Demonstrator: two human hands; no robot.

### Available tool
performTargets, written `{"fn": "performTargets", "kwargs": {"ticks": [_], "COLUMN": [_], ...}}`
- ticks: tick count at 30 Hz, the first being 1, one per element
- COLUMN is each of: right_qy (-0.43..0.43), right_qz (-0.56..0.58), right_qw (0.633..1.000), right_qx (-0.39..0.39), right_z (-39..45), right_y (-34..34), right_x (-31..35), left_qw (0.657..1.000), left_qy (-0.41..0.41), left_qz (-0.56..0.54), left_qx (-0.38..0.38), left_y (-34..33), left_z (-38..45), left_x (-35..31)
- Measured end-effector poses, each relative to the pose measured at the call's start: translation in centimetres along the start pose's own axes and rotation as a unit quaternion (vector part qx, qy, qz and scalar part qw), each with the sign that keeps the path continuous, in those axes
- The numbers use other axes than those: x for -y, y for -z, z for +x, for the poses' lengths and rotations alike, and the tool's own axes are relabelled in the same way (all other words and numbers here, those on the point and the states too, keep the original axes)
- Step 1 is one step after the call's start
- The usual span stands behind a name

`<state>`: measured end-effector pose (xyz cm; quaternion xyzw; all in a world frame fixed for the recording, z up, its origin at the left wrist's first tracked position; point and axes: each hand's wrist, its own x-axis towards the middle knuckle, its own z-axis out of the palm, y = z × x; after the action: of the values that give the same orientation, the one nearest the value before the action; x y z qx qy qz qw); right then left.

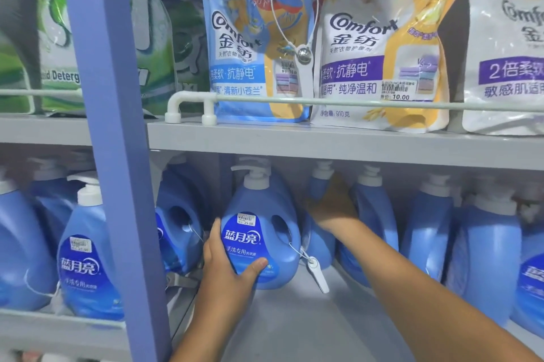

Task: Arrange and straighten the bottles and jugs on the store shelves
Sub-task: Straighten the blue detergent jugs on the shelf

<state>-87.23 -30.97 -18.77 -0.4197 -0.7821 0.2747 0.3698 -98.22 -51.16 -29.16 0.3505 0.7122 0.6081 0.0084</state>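
The left hand grips the lower front of a blue detergent jug, thumb curled across its label, the jug upright on the lower shelf. The right hand, blurred, reaches deeper and rests against a second blue jug behind; whether its fingers close on it cannot be told. Further jugs stand right. Comfort softener pouches line the upper shelf.
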Motion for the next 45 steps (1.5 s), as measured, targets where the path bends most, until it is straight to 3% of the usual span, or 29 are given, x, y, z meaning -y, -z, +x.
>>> {"fn": "performTargets", "kwargs": {"ticks": [10, 13, 16, 18, 21, 24, 26, 31, 37, 40, 45], "right_qy": [0.02, 0.036, -0.008, -0.016, 0.034, 0.053, 0.065, 0.064, 0.007, 0.005, 0.029], "right_qz": [0.031, -0.036, -0.174, -0.203, -0.048, 0.127, 0.113, -0.021, -0.232, -0.269, -0.23], "right_qw": [0.993, 0.996, 0.985, 0.979, 0.998, 0.981, 0.978, 0.997, 0.964, 0.953, 0.971], "right_qx": [0.116, 0.071, 0.017, -0.011, -0.011, 0.133, 0.164, -0.036, -0.132, -0.142, -0.063], "right_z": [1.5, 1.2, -0.4, -1.1, -0.5, -0.3, -0.2, 0.8, 1.0, 1.0, 1.7], "right_y": [5.9, 5.1, 3.8, 3.4, 4.7, 6.4, 6.7, 4.1, 1.1, -0.3, -0.5], "right_x": [-1.5, -1.2, -0.5, -0.3, 0.2, 0.0, -0.3, 0.0, 1.1, 0.9, -0.7], "left_qw": [0.999, 0.999, 0.999, 0.999, 0.998, 0.998, 0.998, 0.999, 0.999, 0.999, 0.999], "left_qy": [-0.006, -0.003, -0.006, -0.007, -0.005, -0.008, -0.011, -0.017, -0.014, -0.012, -0.012], "left_qz": [-0.036, -0.037, -0.043, -0.05, -0.059, -0.056, -0.059, -0.049, -0.041, -0.039, -0.037], "left_qx": [-0.001, -0.005, 0.001, 0.004, -0.001, 0.002, 0.006, 0.0, -0.004, -0.008, -0.019], "left_y": [-0.1, -0.2, -0.2, -0.3, -0.3, -0.4, -0.4, -0.4, -0.4, -0.3, -0.7], "left_z": [0.4, 0.5, 0.6, 0.6, 0.5, 0.5, 0.6, 0.6, 0.6, 0.6, 0.9], "left_x": [1.4, 1.6, 1.4, 1.3, 1.0, 0.9, 1.2, 1.6, 1.4, 1.5, 1.6]}}
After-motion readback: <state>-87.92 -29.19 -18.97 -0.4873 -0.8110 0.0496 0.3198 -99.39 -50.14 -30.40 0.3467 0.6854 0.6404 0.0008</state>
